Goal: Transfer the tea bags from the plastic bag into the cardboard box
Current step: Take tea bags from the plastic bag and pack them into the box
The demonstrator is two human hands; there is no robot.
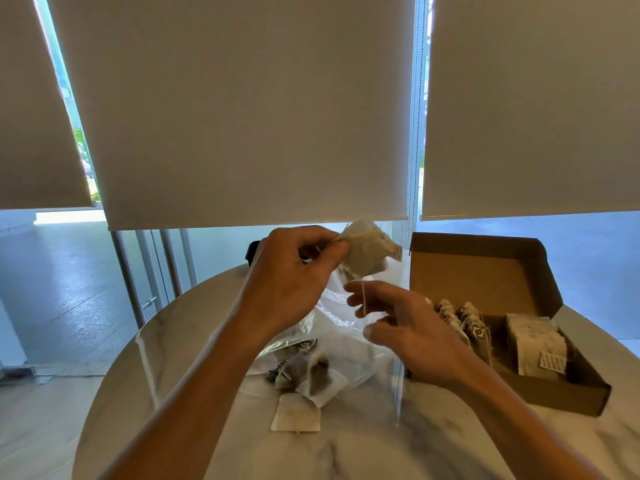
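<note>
Three pale roller blinds (pixel 242 109) hang over the windows behind a round, marble-patterned bench (pixel 363 445), where a person works with bare hands. At the bench's right side sits an open cardboard box (pixel 485 271), its lid tipped back, with rows of tea bags (pixel 533 344) already packed inside it. A crumpled clear plastic bag (pixel 343 327) lies at the centre of the bench, just left of the box, with several more tea bags (pixel 311 375) in and around its near end. One flat square tea bag (pixel 295 412) rests on the bench in front of it. The left hand (pixel 294 271) is raised above the plastic bag and pinches a single tea bag (pixel 369 251) at its corner between thumb and fingers. The right hand (pixel 408 327) is below it, fingers loosely spread, with the bag's thin white string (pixel 363 299) draped across them.
</note>
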